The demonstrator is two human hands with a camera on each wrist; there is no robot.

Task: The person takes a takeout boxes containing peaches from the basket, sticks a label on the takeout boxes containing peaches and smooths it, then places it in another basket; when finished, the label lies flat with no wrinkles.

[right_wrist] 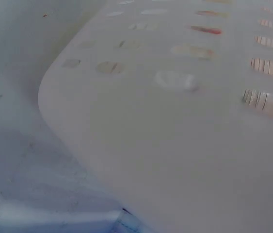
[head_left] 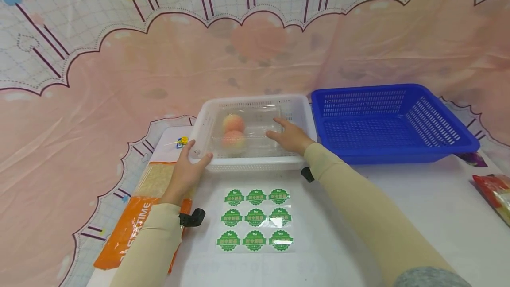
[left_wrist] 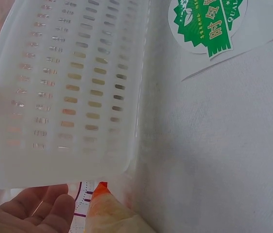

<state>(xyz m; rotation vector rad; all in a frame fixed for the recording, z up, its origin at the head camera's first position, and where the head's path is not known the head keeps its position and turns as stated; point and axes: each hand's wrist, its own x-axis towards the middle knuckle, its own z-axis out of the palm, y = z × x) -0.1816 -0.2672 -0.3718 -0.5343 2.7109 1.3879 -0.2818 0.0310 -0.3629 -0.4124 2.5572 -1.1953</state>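
Left hand (head_left: 188, 172) spread wide, near-left corner of white basket (head_left: 255, 162). Right hand (head_left: 292, 138) wide by clear box (head_left: 259, 123), inside basket with fruit (head_left: 233, 124). Box looks flimsy; light grip, level lift advised.

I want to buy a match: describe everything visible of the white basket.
The white basket looks plastic: shallow, rectangular, slotted walls, smooth rim. It stands upright on the table, left of the blue basket, holding two round fruits and clear packaging. The left hand is at its near left corner, contact unclear; the right hand is over its right side.
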